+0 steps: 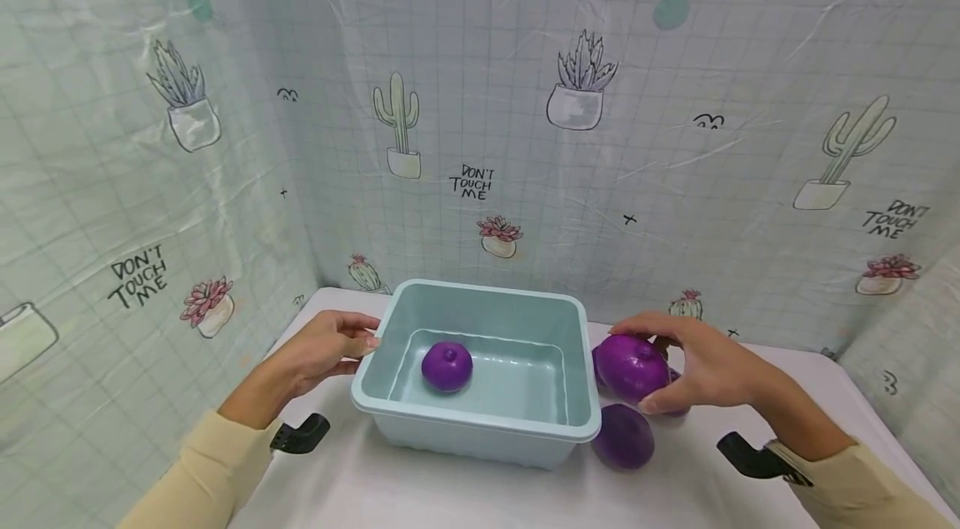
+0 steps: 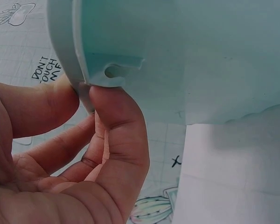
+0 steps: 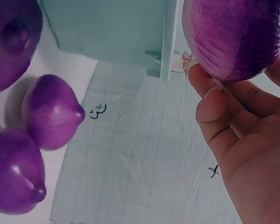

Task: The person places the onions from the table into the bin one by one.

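Note:
A light blue plastic tub stands in the middle of the white table, with one purple onion lying inside it. My left hand pinches the tub's left rim; the left wrist view shows thumb and fingers clamped on the rim of the tub. My right hand grips a second purple onion just right of the tub, about level with its rim. In the right wrist view this held onion sits in my fingertips, next to the tub wall.
Another onion lies on the table by the tub's front right corner. The right wrist view shows three loose onions together on the table. A cactus-print curtain closes in the back and both sides.

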Demonstrator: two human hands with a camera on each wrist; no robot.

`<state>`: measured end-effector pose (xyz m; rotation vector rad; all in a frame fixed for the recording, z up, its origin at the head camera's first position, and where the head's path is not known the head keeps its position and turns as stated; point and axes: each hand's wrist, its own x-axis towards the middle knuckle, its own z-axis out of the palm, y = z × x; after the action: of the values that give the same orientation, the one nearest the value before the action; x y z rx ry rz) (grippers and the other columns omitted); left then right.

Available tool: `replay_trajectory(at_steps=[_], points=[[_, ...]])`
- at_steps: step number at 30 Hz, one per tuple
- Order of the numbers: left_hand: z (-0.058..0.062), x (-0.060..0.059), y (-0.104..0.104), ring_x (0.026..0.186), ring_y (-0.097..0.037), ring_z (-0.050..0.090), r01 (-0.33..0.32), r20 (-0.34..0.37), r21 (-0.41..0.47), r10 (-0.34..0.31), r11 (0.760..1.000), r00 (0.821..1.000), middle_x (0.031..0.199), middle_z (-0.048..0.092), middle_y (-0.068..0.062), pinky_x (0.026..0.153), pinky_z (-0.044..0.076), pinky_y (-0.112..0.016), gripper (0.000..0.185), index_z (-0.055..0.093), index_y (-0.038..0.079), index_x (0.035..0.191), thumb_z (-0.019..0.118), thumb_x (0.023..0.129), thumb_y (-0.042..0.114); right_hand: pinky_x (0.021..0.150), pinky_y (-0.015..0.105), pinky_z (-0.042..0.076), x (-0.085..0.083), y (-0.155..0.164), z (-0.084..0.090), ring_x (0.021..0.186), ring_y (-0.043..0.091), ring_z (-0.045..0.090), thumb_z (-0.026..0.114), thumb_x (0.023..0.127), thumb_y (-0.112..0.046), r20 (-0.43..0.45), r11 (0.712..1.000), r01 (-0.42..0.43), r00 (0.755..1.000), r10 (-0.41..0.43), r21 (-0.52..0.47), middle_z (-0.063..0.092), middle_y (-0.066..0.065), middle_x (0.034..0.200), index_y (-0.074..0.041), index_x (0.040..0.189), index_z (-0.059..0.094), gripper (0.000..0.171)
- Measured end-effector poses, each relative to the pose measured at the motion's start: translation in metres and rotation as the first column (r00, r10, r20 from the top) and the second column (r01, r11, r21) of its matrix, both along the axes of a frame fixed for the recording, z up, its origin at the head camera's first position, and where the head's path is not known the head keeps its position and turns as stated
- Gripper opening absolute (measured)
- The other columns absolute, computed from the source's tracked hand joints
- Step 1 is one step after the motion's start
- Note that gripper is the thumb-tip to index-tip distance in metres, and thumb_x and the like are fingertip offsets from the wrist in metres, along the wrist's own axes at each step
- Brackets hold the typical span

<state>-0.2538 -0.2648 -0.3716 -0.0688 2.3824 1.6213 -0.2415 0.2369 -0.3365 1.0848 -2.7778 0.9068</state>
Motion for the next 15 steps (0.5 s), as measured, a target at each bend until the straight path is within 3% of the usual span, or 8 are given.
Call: replay_trajectory(at_steps=[10, 15], points=[[-0.001, 0.000, 0.000, 0.099, -0.023, 0.067, 0.008, -0.013, 0.000, -0.008, 1.000, 1.000, 0.115, 0.066, -0.013, 0.088, 0.062, -0.036, 0.050, 0.054, -0.004, 0.145, 0.069, 0.100, 0.013, 0.083, 0.026, 0.056, -0.010, -0.020, 0.005, 0.103, 0.005, 0.064, 0.095, 0.069, -0.031, 0.010, 0.997, -0.080, 0.997, 0.080, -0.002, 0.070, -0.012, 0.122, -0.020, 0.136, 0.065, 0.075], [0.000, -0.001, -0.001, 0.098, -0.022, 0.067, 0.011, -0.017, -0.001, -0.011, 1.000, 1.000, 0.114, 0.066, -0.012, 0.088, 0.062, -0.037, 0.051, 0.054, -0.004, 0.145, 0.070, 0.100, 0.013, 0.087, 0.029, 0.058, -0.018, -0.030, 0.009, 0.105, 0.007, 0.065, 0.095, 0.070, -0.031, 0.036, 0.992, -0.126, 0.991, 0.126, 0.003, 0.070, -0.012, 0.122, -0.025, 0.136, 0.064, 0.073]])
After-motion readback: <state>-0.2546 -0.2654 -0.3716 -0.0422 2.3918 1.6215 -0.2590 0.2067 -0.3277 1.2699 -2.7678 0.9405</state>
